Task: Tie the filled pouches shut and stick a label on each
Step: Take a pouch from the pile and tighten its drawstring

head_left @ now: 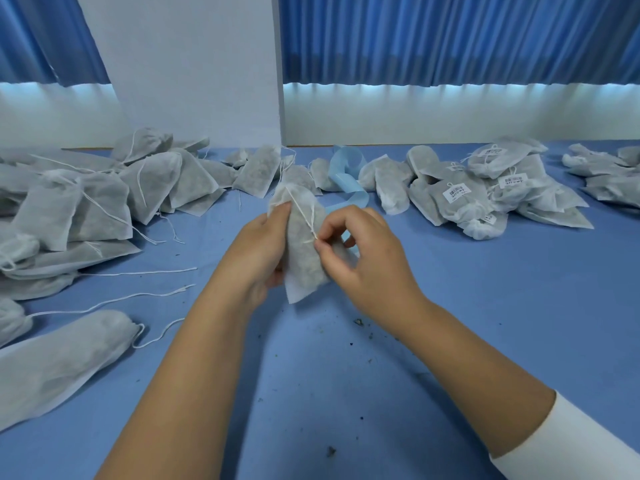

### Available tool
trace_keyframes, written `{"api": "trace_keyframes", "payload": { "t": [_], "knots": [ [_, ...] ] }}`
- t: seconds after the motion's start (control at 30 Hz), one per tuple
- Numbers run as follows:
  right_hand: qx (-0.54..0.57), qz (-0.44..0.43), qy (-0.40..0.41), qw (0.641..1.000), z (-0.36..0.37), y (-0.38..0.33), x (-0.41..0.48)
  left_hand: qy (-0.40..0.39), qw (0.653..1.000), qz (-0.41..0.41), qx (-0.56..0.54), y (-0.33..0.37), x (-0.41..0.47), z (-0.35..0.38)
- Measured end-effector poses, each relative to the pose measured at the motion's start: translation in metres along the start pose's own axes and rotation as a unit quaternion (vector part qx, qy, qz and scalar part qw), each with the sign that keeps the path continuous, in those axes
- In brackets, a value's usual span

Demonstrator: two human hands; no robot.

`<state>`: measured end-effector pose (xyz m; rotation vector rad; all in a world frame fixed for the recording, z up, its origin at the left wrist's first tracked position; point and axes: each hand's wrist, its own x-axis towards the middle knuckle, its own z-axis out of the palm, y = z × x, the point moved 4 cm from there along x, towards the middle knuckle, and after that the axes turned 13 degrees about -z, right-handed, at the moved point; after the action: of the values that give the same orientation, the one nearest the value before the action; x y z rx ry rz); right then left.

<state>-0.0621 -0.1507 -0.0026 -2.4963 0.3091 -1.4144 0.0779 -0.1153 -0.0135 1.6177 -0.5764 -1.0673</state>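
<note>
My left grip [263, 251] is wrapped round the left edge of a filled pouch [304, 261], thumb up near the gathered top, fingers behind. The pouch stands roughly upright btwn both grips, off the desk [346, 382], bottom seam pointing down toward me. My right grip [363, 258] touches its right side: thumb & forefinger pinch the white string [307, 213] against the front of the pouch, other fingers curled loosely behind. The string runs from the pinch diagonally up to the neck of the pouch, w/ a 2nd strand beside it.

To the left, a heap of unlabelled pouches [86, 206] w/ loose strings trailing over the blue desk; one big one lies nearest, at the left edge. To the right, well apart from my grips, a pile of tied pouches [460, 206] w/ a barcode label [456, 192] on several. Just beyond the held pouch, a pale blue strip [346, 168] curls among more pouches at the back. Dark crumbs [358, 321] are scattered on the desk near my right wrist. A white sleeve [571, 441] covers my right forearm. Behind: blue curtains [450, 36] & a white pillar [194, 64].
</note>
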Motion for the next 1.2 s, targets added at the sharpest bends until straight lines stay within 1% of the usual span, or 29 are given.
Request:
{"api": "trace_keyframes", "payload": {
  "t": [0.1, 0.17, 0.27, 0.37, 0.43, 0.5, 0.53, 0.6, 0.67, 0.73, 0.83, 0.97, 1.07, 1.2],
  "knots": [
    [0.0, 0.023, 0.002, 1.0, -0.002, 0.007, 0.0, -0.074, 0.995, -0.031, -0.054, 0.0, -0.004, 0.003],
    [0.013, 0.03, -0.009, 0.999, -0.003, 0.01, 0.0, -0.11, 0.992, -0.026, -0.057, 0.002, -0.008, 0.004],
    [0.049, 0.041, -0.011, 0.998, -0.003, 0.01, 0.0, -0.08, 0.997, 0.007, 0.0, 0.001, -0.009, 0.006],
    [0.164, 0.109, 0.008, 0.98, -0.005, 0.016, 0.002, -0.032, 0.999, 0.019, 0.011, 0.0, -0.006, 0.005],
    [0.188, 0.152, 0.027, 0.97, -0.012, 0.026, 0.003, -0.001, 1.0, 0.026, 0.002, -0.001, -0.002, 0.002],
    [0.154, 0.186, 0.023, 0.97, -0.023, 0.039, 0.004, 0.03, 0.999, 0.032, -0.007, -0.002, 0.003, -0.003],
    [0.123, 0.198, 0.004, 0.972, -0.029, 0.045, 0.003, 0.047, 0.998, 0.034, -0.011, -0.002, 0.005, -0.006],
    [0.052, 0.214, -0.075, 0.973, -0.039, 0.058, -0.001, 0.077, 0.996, 0.036, -0.027, -0.003, 0.009, -0.011],
    [0.001, 0.217, -0.167, 0.962, -0.042, 0.067, -0.009, 0.097, 0.994, 0.035, -0.048, -0.003, 0.013, -0.016],
    [-0.018, 0.204, -0.213, 0.955, -0.038, 0.069, -0.016, 0.11, 0.991, 0.035, -0.064, -0.003, 0.015, -0.018],
    [-0.026, 0.162, -0.209, 0.964, -0.029, 0.068, -0.019, 0.11, 0.99, 0.034, -0.077, -0.004, 0.018, -0.018],
    [-0.078, 0.101, -0.164, 0.978, -0.023, 0.068, -0.018, 0.101, 0.992, 0.037, -0.071, -0.004, 0.019, -0.017],
    [-0.089, 0.088, -0.153, 0.98, -0.02, 0.07, -0.019, 0.106, 0.991, 0.043, -0.067, -0.005, 0.021, -0.014],
    [-0.102, 0.081, -0.147, 0.98, -0.019, 0.072, -0.018, 0.111, 0.989, 0.098, -0.018, -0.005, 0.022, 0.002]
  ]
}}
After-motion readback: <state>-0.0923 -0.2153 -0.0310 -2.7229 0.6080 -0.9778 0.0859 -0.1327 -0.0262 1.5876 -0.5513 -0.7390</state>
